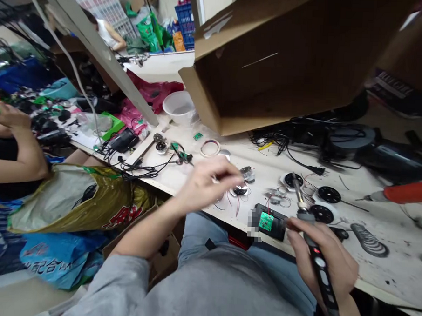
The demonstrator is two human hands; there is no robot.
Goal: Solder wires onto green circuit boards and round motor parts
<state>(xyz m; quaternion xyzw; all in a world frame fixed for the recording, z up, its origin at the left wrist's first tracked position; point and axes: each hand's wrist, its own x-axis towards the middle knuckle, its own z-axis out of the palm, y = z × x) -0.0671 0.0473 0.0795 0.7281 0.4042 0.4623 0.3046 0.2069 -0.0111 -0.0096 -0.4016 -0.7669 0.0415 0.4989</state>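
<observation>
My right hand (pixel 327 258) is wrapped round a soldering iron (pixel 320 263), its metal tip pointing up and away over the bench. A red light glows on its handle. Below the tip lies a black case (pixel 280 226) with a green circuit board (pixel 266 221) on it. My left hand (pixel 211 183) is over the bench with thumb and fingers curled together; whether something small is in them is hidden. Close to its fingertips is a small round motor-like part (pixel 240 190) with thin red wires. More black round parts (pixel 328 194) lie near the iron.
A large open cardboard box (pixel 206 99) stands at the back. At right are a red-handled tool (pixel 410 191) and a solder wire coil (pixel 370 240). Behind are a tape roll (pixel 210 148) and white bowl (pixel 179 105). Another person's arm (pixel 17 156) is at left.
</observation>
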